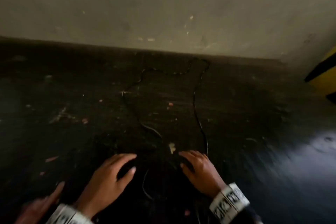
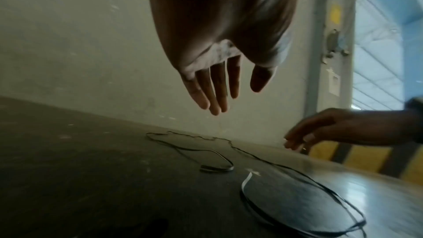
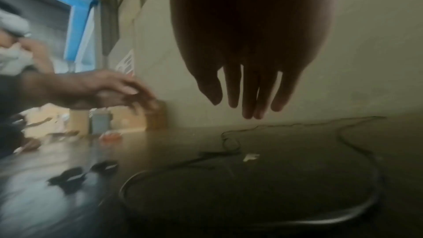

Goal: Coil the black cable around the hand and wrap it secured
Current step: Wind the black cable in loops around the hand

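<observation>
nothing coiled yet imo: cable [image 1: 195, 107] lies loose on the table [image 1: 72, 96] ahead, my left hand [image 1: 109, 178] & right hand [image 1: 198, 167] hover w/ fingers relaxed, empty, so all winding + securing is left.

Both hands hover palm-down, side by side and apart. The left hand [image 1: 109, 176] has straight fingers [image 2: 215, 90] and its thumb held apart. The right hand [image 1: 198, 169] also holds nothing, its fingers [image 3: 249, 93] seemingly straight, though blurred. Banded cuffs [image 1: 229, 203] wrap both wrists.
</observation>
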### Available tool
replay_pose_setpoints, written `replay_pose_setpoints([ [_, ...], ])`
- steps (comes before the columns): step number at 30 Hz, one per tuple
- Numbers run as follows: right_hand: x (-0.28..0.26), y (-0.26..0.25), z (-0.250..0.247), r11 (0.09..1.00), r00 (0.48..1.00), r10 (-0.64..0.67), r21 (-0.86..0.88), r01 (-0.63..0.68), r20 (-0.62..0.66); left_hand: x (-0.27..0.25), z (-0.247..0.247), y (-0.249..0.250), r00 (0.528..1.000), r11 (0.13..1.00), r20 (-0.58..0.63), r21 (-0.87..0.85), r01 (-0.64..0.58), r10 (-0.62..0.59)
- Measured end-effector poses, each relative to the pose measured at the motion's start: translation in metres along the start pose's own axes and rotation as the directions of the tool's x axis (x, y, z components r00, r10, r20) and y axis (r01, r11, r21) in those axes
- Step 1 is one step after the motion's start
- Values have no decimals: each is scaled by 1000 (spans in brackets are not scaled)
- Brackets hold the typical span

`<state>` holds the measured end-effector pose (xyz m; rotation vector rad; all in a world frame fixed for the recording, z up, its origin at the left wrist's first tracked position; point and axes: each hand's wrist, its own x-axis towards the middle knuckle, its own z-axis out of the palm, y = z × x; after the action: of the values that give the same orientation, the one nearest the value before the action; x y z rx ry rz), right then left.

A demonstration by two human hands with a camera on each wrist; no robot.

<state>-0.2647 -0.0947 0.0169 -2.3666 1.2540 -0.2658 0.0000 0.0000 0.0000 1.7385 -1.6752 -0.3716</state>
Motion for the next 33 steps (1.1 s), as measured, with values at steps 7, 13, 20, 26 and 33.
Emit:
replay_pose_setpoints([
  [7,0,-26,41,990,937,-84,-80,118,340,15,43,0,792,941,592,157,-299,153],
  [13,-12,-37,56,982,905,-79,-123,143,417,8,44,-7,702,825,678,257,-503,216],
  [20,-11,-33,53,990,922,-49,-104,96,383,10,38,-6,675,747,679,281,-602,288],
  [26,11,-29,-13,985,980,-167,67,160,112,28,10,17,787,981,613,-182,66,61],
  [33,40,-41,-107,914,895,-401,-11,406,-194,50,-37,93,778,531,599,-729,432,188],
])
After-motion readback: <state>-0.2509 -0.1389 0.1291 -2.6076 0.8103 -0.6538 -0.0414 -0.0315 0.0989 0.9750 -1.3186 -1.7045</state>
